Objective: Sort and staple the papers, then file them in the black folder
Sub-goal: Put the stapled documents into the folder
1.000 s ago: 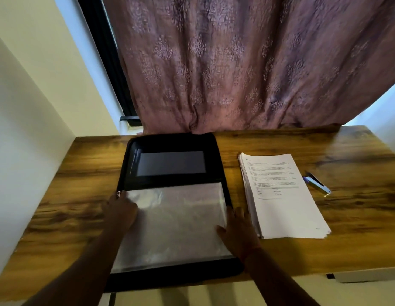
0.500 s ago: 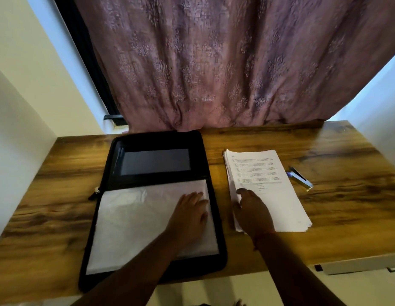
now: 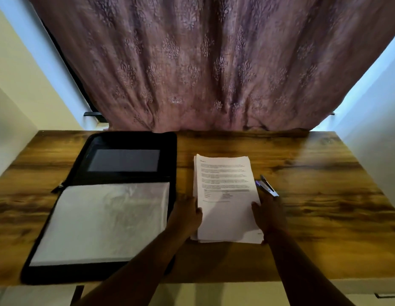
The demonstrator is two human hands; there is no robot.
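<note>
Hanging behind everything: a mauve patterned curtain (image 3: 192,62), its hem reaching the far edge of the bench (image 3: 324,217). Bench is wood-grain, pale walls on both sides.

Black folder (image 3: 130,140) lies open on the bench's left half, zipper edge visible at its left side. Its far panel carries a grey rectangular pocket (image 3: 123,160); its near panel is covered by a white sheet or clear sleeve (image 3: 99,221), can't tell which.

Stack of papers (image 3: 225,199) sits just right of the folder, apart from it, on the bench. Top page is printed text with a small table lower down; text too small to read. Stack edges slightly uneven at the near end.

Left hand (image 3: 185,217) is at the stack's left edge, thumb over the top sheet, fingers apparently curled round the side of the stack, grasping it. Right hand (image 3: 271,215) is at the stack's right edge in mirror, thumb on top, fingers hidden under or beside the pile; it looks like a grip on the papers too.

Stapler (image 3: 267,186), blue and silver, lies on the bench just beside the stack's right edge, just beyond the right hand. Blurred, so contact with the hand can't be told.
</note>
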